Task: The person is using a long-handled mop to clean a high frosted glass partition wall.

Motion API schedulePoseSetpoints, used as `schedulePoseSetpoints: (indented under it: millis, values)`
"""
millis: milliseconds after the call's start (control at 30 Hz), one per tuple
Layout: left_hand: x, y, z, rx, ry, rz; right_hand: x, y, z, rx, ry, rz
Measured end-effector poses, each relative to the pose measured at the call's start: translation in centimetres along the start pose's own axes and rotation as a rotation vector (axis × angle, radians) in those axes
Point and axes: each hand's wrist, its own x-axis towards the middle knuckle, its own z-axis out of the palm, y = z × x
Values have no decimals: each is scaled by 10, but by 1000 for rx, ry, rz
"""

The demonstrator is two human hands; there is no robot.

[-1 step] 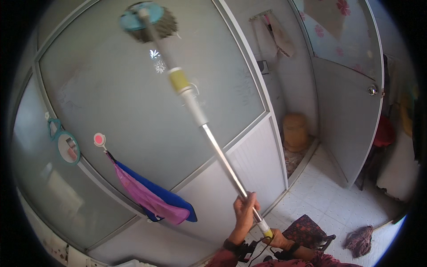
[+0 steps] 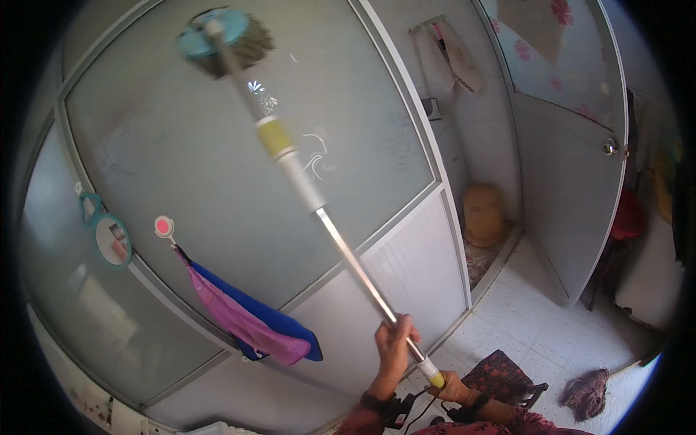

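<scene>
Both hands hold a mop, its pole slanting up and left from me. My left hand [image 2: 395,349] wraps round the lower silver part of the mop pole [image 2: 357,266]. Just below it, my right hand [image 2: 455,389] grips the yellow-green lower end. At the far end the mop head [image 2: 254,45], a light-blue disc with grey strands, is raised over the upper part of a frosted glass partition [image 2: 174,145] and looks blurred. Strands appear to lie against the glass, though contact is hard to make out. White leaf patterns show on the pane beside the pole.
Purple and blue cloths [image 2: 246,319] hang from a hook [image 2: 164,227] low on the partition. Left of them hangs a teal-framed mirror [image 2: 112,241]. An open door [image 2: 573,174] stands right, near a tan bin [image 2: 483,215]. A dark patterned stool [image 2: 500,377] and mop strands [image 2: 586,395] are on the tiled floor.
The mop head and upper pole have swung slightly left across the glass, uncovering more of the white pattern. My left hand has shifted a little left with the pole.
</scene>
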Motion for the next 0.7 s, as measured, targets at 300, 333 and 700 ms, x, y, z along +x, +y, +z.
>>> schedulePoseSetpoints:
  millis: [300,333,700]
  values:
    - [5,20,-39,-212,416,239,10,12,-27,-392,-54,-104]
    - [4,16,-40,-211,424,255,9,15,-29,-447,-21,-144]
    - [50,26,33,-43,74,169,6,14,-16,-175,212,-100]
